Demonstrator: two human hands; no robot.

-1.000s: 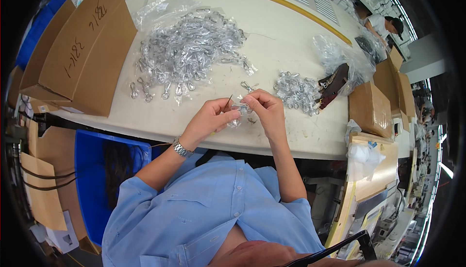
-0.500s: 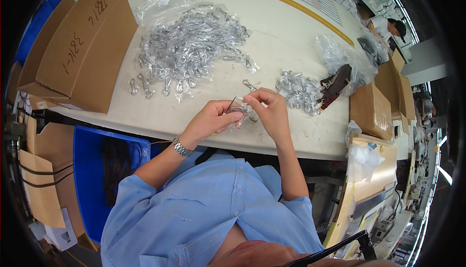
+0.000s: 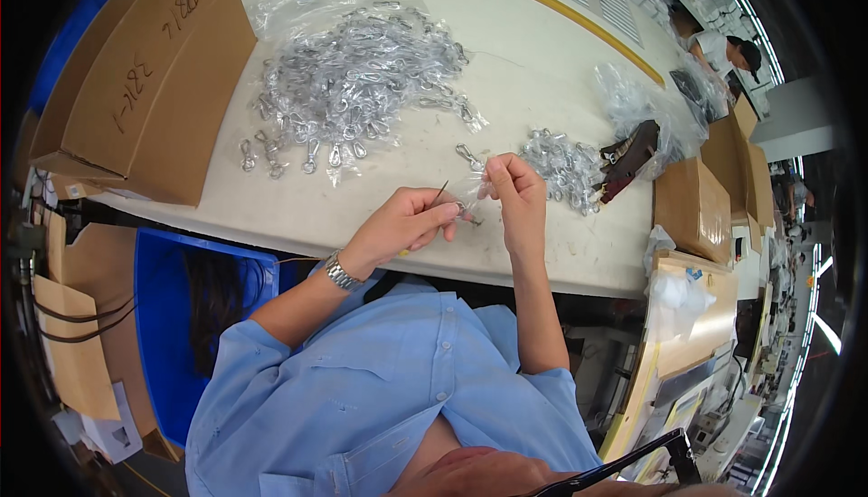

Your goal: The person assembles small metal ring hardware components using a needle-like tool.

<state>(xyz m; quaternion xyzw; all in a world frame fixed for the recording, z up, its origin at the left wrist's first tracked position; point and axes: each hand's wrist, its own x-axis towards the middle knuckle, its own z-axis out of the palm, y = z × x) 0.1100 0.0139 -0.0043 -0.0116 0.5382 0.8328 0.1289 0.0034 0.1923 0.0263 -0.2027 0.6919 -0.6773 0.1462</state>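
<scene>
My left hand, with a metal watch on its wrist, is closed around a small silver snap hook. A thin dark pointed tool sticks up from the same hand; its lower part is hidden. My right hand pinches a piece of clear plastic wrap just right of and above the hook. One loose snap hook lies on the table beyond my hands. Behind it to the left spreads a big heap of plastic-wrapped snap hooks. A smaller pile of hooks lies right of my right hand.
A cardboard box stands at the table's left. Below it is a blue bin with dark cords. A dark brown strap-like item, clear plastic bags and a smaller carton sit at the right. Another person works at far right.
My right hand has moved up and to the right, away from my left, drawing the clear wrap off the hook. My left hand has stayed nearly in place.
</scene>
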